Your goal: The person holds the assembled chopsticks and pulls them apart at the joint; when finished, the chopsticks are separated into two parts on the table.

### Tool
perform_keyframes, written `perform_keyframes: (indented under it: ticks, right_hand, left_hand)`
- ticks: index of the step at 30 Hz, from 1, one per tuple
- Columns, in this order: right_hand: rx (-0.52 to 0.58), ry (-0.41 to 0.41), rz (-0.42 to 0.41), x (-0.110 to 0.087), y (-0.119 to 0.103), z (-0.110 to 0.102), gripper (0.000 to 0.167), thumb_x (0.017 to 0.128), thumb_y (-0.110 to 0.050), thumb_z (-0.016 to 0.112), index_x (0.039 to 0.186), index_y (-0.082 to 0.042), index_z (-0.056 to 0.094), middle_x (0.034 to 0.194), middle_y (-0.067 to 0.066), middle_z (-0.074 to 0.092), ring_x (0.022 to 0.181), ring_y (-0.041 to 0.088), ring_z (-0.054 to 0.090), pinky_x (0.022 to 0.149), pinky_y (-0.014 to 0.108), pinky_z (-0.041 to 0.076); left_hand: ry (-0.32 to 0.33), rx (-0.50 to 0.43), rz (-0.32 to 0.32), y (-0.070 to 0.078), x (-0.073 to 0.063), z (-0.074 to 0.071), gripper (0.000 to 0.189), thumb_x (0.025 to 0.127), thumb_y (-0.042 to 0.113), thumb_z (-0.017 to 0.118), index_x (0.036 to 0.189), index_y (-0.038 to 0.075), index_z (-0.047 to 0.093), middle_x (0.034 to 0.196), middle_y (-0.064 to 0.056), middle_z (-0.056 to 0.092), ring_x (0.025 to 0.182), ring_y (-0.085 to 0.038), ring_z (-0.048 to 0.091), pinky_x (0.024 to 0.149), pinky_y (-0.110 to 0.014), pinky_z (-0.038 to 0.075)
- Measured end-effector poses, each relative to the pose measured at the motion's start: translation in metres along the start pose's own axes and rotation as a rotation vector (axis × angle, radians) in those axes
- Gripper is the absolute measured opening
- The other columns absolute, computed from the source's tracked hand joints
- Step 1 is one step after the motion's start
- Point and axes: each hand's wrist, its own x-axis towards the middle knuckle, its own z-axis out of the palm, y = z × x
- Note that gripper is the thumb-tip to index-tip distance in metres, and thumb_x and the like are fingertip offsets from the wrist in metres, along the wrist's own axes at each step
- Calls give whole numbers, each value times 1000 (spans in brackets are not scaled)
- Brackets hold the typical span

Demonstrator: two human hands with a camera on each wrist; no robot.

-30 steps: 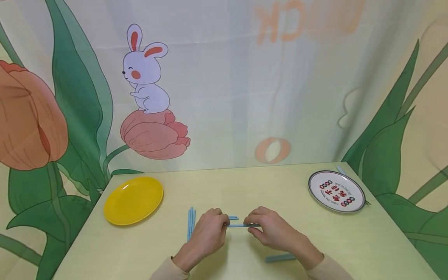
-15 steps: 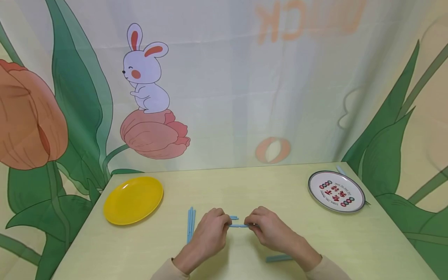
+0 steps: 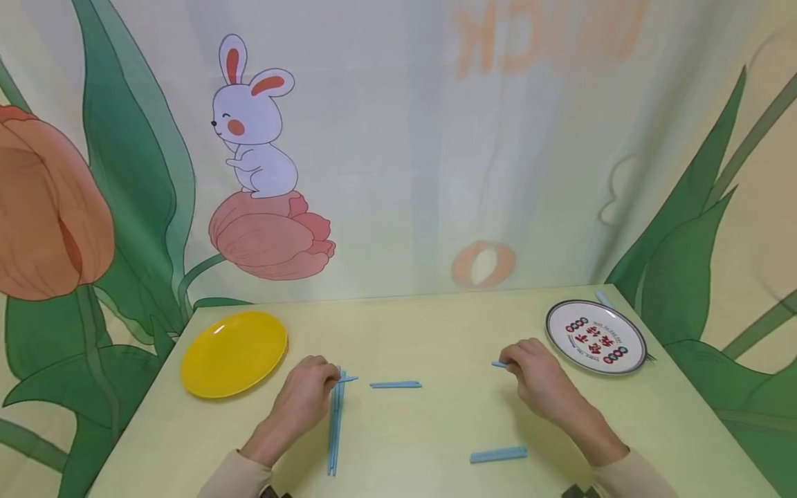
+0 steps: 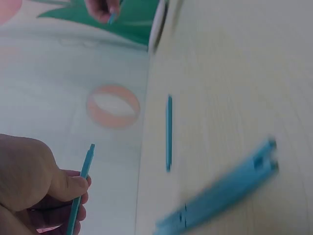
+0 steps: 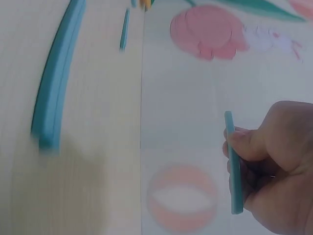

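In the head view my left hand point(image 3: 303, 394) pinches a thin blue chopstick half point(image 4: 84, 178), its narrow peg end sticking out past the fingertips. That hand is over the far end of several long blue chopsticks point(image 3: 334, 436) lying side by side. My right hand point(image 3: 544, 377), well apart on the right, grips a thicker blue chopstick half point(image 5: 235, 171) between thumb and curled fingers. Between the hands, thin chopstick halves point(image 3: 396, 384) lie on the table. Nearer the front right rests a bundle of thicker halves point(image 3: 498, 454).
A yellow plate point(image 3: 234, 354) stands at the table's back left. On the back right is a white plate point(image 3: 596, 337) with red lettering; fork tines point(image 3: 651, 357) and a pale blue piece point(image 3: 604, 299) show from under its edge. A printed curtain point(image 3: 386, 152) hangs behind the table.
The hands held one joined blue stick together at the middle. Now they have come apart, left hand leftward and right hand rightward, each with one half.
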Motion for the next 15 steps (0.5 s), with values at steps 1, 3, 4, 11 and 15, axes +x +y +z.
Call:
perform_keyframes:
  ticks: [1, 3, 4, 11, 15]
  right_hand:
    - [28, -14, -22, 1, -1, -2, 21, 79, 13, 67, 86, -7, 64, 81, 0, 62, 78, 16, 52, 68, 30, 48]
    - [78, -51, -70, 3, -6, -2, 19, 80, 10, 67, 88, -8, 65, 83, -2, 62, 80, 12, 51, 69, 27, 49]
    - [84, -59, -95, 2, -7, -1, 19, 81, 9, 68, 88, -8, 65, 83, -3, 62, 79, 11, 50, 69, 25, 48]
    - [72, 1, -121, 0, -11, 3, 24, 75, 11, 73, 83, -10, 67, 80, -6, 61, 78, 6, 50, 67, 23, 49]
    - [106, -35, -122, 2, -12, 1, 21, 77, 9, 72, 84, -10, 68, 82, -5, 63, 79, 7, 51, 68, 23, 50]
  left_hand:
    - [-10, -26, 20, -2, 0, -1, 16, 77, -9, 73, 77, 7, 73, 72, 2, 60, 68, -14, 51, 63, -27, 48]
    - [-39, -64, 61, -1, 2, -1, 13, 80, -6, 71, 80, 7, 73, 74, 3, 60, 70, -12, 52, 65, -25, 49]
    - [-49, -78, 69, 1, 3, -1, 13, 81, -6, 71, 80, 7, 74, 74, 4, 60, 70, -12, 52, 66, -25, 49]
    - [-13, -67, 41, 7, -1, 3, 14, 78, -6, 74, 77, 8, 74, 72, 5, 59, 68, -11, 51, 64, -23, 47]
    - [-16, -81, 59, 8, 0, 3, 12, 79, -5, 74, 78, 8, 74, 72, 5, 59, 69, -11, 51, 63, -22, 47]
